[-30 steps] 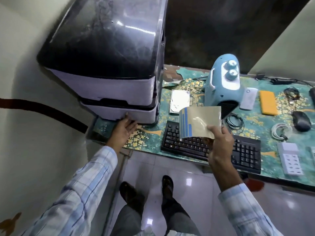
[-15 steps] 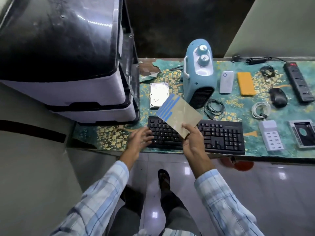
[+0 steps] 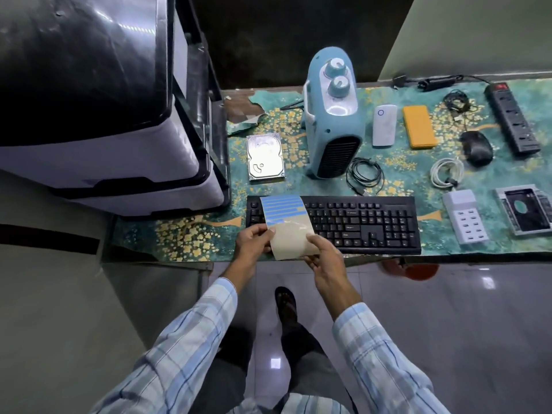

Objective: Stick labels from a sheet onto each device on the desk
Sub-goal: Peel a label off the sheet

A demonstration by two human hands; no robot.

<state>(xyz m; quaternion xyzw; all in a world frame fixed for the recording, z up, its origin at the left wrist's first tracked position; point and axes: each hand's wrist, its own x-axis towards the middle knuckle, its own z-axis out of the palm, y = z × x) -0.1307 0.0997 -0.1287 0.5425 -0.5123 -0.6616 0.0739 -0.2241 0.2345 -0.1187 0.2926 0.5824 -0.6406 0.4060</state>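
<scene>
I hold a label sheet [image 3: 288,227] over the left end of the black keyboard [image 3: 352,224]; its far half carries blue strip labels, its near half is bare beige backing. My left hand [image 3: 252,240] pinches the sheet's left edge and my right hand [image 3: 324,256] grips its lower right corner. On the desk lie a hard drive [image 3: 264,156], a blue fan heater [image 3: 333,121], a white power bank [image 3: 384,125], an orange power bank [image 3: 419,127], a mouse [image 3: 476,147], a power strip [image 3: 512,116], a white multi-port charger [image 3: 464,219] and a drive caddy [image 3: 525,213].
A large black-and-white printer [image 3: 98,100] fills the desk's left side. Coiled black [image 3: 364,174] and white [image 3: 446,171] cables lie behind the keyboard. The desk [image 3: 185,234] has a teal patterned cover, torn near the back. My feet stand on the glossy tiled floor [image 3: 448,324] below the desk's front edge.
My left hand left the printer's front, crossed right and took hold of the sheet's left edge. The sheet dropped lower and turned upright, and my view swung right along the desk.
</scene>
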